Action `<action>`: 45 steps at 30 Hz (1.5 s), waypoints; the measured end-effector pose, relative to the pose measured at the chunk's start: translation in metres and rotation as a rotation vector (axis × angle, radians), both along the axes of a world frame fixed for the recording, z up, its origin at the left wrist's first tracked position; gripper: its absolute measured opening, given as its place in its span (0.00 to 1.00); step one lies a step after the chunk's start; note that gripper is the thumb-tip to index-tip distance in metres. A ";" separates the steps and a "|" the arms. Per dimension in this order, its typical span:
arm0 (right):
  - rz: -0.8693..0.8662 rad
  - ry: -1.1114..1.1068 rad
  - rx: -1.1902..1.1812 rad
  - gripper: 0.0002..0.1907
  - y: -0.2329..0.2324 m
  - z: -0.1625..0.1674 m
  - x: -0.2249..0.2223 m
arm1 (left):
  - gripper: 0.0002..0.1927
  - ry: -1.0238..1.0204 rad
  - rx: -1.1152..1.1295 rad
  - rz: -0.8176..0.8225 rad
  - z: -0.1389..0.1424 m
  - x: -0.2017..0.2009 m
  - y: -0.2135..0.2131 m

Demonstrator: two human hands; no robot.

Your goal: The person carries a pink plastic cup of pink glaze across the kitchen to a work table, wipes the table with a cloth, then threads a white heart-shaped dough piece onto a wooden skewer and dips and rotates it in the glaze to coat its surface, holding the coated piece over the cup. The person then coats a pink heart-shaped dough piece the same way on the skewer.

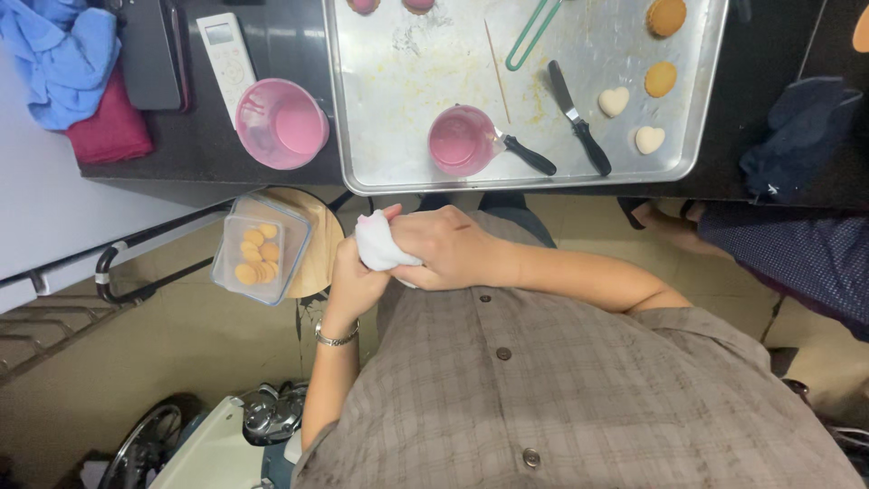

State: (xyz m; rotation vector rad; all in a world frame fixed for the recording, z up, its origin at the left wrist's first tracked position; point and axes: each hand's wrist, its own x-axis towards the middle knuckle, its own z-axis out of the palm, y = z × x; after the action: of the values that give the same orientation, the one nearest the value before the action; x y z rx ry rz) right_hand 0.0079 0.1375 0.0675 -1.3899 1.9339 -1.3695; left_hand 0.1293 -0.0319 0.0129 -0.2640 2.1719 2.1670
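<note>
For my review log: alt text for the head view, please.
Seen from above, a person's left hand and right hand grip a white piping bag below a metal baking tray holding a pink cup, spatula and heart-shaped biscuits.

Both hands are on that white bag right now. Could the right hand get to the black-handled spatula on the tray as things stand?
Probably yes, once it lets go: the right hand grips the white bag with the left hand, and nothing lies between it and the spatula on the open tray.
</note>
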 end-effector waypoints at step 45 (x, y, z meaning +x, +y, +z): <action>-0.886 0.220 0.640 0.06 0.103 -0.231 -0.117 | 0.25 0.175 -1.062 0.153 -0.096 -0.080 0.007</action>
State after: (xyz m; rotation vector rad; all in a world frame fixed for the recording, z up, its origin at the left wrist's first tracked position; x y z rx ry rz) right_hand -0.1087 0.2402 -0.1632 -0.3746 2.9530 -0.7226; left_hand 0.0491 -0.0250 -0.0826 -0.2800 3.2697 0.8735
